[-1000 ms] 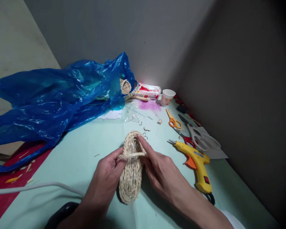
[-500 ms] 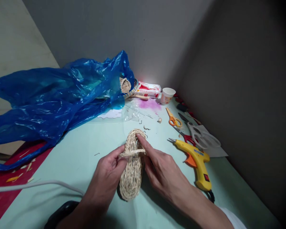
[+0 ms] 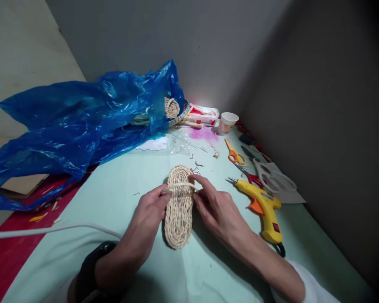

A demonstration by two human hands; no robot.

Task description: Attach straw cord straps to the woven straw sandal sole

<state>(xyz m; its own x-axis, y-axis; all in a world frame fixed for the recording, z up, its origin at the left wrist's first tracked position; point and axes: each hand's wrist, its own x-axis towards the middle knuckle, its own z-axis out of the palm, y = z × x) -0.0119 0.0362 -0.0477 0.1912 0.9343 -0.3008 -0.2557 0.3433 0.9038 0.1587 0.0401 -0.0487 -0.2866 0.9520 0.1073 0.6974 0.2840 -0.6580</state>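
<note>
An oval woven straw sole [image 3: 178, 221], like a small sandal's, stands out in the middle of the table. Across its upper part runs a thin braided straw strap [image 3: 180, 185]. My left hand [image 3: 149, 212] pinches the strap's left end against the sole's left edge, thumb and fingers closed. At the right edge, my right hand [image 3: 222, 210] has its thumb and fingers closed around the strap's other end, its index finger touching the sole's rim. Both fingertips partly hide the strap's ends.
To the right lie a yellow glue gun [image 3: 268, 210], orange scissors [image 3: 235, 153], and white-handled scissors [image 3: 271, 179]. Behind stand a paper cup [image 3: 228, 123] and a red-white tissue pack [image 3: 205, 115]. A blue plastic bag [image 3: 91, 113] covers the left back; a white cable [image 3: 66, 227] crosses below.
My right index finger has drawn back from the sole's upper face to its right edge, where the hand now pinches the strap. The sole sits more upright and slightly farther right in view.
</note>
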